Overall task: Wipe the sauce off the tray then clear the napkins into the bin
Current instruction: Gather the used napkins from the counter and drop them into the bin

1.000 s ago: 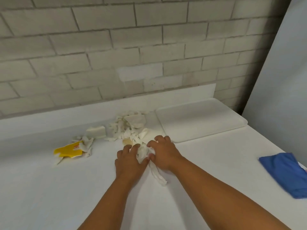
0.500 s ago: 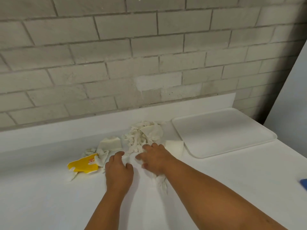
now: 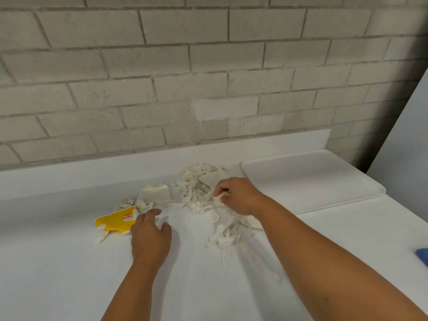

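Right hand [image 3: 238,196] pinches a twist of crumpled napkins [image 3: 199,193] on the white counter [image 3: 69,274], fingers curled into the paper just left of the tray [image 3: 312,179]. Left hand [image 3: 150,237] hangs relaxed and holding nothing, fingertips just beside a yellow wrapper [image 3: 115,221].

The napkins look light, soft and loose, likely to shed strips if lifted by one corner; a scoop from underneath, bunching the heap together, seems the safer hold. A second clump [image 3: 228,237] trails nearer the person, under the right forearm. More scraps [image 3: 126,202] lie beside the wrapper, next to a folded pad [image 3: 155,194].

The tray sits bare at the wall, no sauce visible on it. A blue cloth [image 3: 422,256] shows at the right edge, well apart. No bin is in view. Nothing stands between hands and paper.
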Demonstrator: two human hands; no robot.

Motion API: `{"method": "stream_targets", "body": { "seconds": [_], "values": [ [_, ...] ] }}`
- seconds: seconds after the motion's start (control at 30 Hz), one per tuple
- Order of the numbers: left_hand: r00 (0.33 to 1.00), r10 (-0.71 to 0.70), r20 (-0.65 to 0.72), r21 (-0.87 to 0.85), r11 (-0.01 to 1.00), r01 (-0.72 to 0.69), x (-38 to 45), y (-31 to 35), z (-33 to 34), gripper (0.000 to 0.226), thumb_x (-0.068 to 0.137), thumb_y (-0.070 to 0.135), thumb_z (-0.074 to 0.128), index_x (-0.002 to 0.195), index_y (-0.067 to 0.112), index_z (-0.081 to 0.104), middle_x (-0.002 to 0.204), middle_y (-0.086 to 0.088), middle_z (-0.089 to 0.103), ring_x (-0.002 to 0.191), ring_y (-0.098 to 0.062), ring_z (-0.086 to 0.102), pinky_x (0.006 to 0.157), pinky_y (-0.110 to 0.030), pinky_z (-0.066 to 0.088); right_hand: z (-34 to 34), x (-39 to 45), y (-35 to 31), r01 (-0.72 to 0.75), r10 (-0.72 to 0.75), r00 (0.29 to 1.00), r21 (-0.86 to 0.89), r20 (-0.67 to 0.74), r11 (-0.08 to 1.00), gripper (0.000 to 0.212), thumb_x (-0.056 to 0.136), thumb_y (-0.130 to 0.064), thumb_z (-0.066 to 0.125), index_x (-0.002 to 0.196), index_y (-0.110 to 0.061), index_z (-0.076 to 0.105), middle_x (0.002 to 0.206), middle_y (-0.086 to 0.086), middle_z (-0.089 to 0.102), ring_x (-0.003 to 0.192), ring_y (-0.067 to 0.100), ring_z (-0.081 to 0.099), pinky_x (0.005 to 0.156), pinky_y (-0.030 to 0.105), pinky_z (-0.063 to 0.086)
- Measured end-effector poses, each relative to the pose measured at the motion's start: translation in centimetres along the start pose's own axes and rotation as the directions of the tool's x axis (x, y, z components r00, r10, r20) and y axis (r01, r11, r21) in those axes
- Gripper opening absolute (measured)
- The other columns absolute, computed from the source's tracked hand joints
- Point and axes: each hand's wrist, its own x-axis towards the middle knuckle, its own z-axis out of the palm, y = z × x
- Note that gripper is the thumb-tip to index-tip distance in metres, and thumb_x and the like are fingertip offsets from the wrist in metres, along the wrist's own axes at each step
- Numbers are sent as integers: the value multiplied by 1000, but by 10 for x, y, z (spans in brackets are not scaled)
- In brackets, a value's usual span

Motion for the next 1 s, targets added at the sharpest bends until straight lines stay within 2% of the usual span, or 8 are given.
{"method": "stream_targets", "body": {
  "seconds": [0.1, 0.23, 0.4, 0.5, 0.6, 0.73, 0.87, 1.0],
  "values": [
    [1000, 5, 6, 11, 1000, -5, -3, 3, 3, 36, 86, 15, 62, 121, 18, 59, 129, -11, 52, 120, -33, 43, 93, -45, 42, -7, -3, 19, -95, 99, 995, -207, 11, 974, 27, 94, -9, 50, 108, -22, 68, 123, 1, 61, 110, 20, 57, 82, 21, 45],
    [994, 78, 75, -25, 997, -76, -11, 11, 14, 30, 87, 20, 62, 117, 24, 61, 127, -5, 56, 119, -29, 47, 96, -42, 43, 4, -15, 32, -209, 270, 958, -414, 95, 886, 33, 94, -38, 50, 127, -36, 54, 133, 1, 47, 125, 27, 36, 99, 37, 42],
    [908, 305, 289, -106, 952, -286, -35, 29, 29, 33, 82, 51, 63, 111, 36, 61, 109, 16, 56, 109, -12, 46, 90, -26, 38, 11, -25, 27, -203, 293, 942, -424, 160, 883, 68, 82, -34, 69, 142, -34, 37, 137, 4, 38, 132, 30, 29, 96, 35, 43],
    [831, 392, 395, -33, 910, -413, -51, 42, 38, 51, 75, 69, 56, 120, 45, 55, 112, 23, 47, 107, -6, 36, 92, -26, 34, 13, -29, 23, -185, 273, 943, -384, 189, 905, 68, 79, -19, 69, 140, -31, 41, 134, 3, 39, 130, 26, 35, 95, 33, 46],
    [778, 440, 449, 59, 854, -517, -58, 52, 42, 41, 77, 62, 54, 115, 45, 59, 105, 19, 43, 103, -7, 35, 85, -24, 29, 5, -33, 18, -151, 232, 937, -297, 260, 943, 60, 78, -12, 66, 133, -29, 50, 131, -2, 47, 121, 19, 47, 91, 28, 48],
    [830, 364, 422, 145, 877, -459, -52, 53, 33, 25, 78, 38, 58, 102, 35, 64, 98, 14, 42, 99, -12, 37, 79, -25, 28, -5, -37, 15, -66, 171, 943, -342, 287, 938, 63, 75, -24, 69, 132, -39, 49, 124, -5, 48, 122, 22, 36, 93, 32, 42],
    [895, 239, 376, 292, 886, -360, -40, 51, 21, 21, 79, 30, 57, 99, 30, 64, 97, 10, 41, 103, -17, 41, 78, -27, 32, -4, -42, 22, -37, 238, 885, -451, 400, 892, 93, 66, -36, 79, 142, -50, 28, 142, -5, 35, 129, 27, 30, 102, 44, 41],
    [955, 118, 273, 331, 920, -208, -33, 48, 13, 23, 83, 28, 54, 101, 20, 65, 104, 0, 52, 103, -22, 47, 80, -31, 44, 3, -50, 21, 34, 200, 884, -485, 423, 874, 99, 60, -47, 85, 142, -46, 29, 136, -5, 39, 126, 23, 34, 98, 45, 44]
  ]
}}
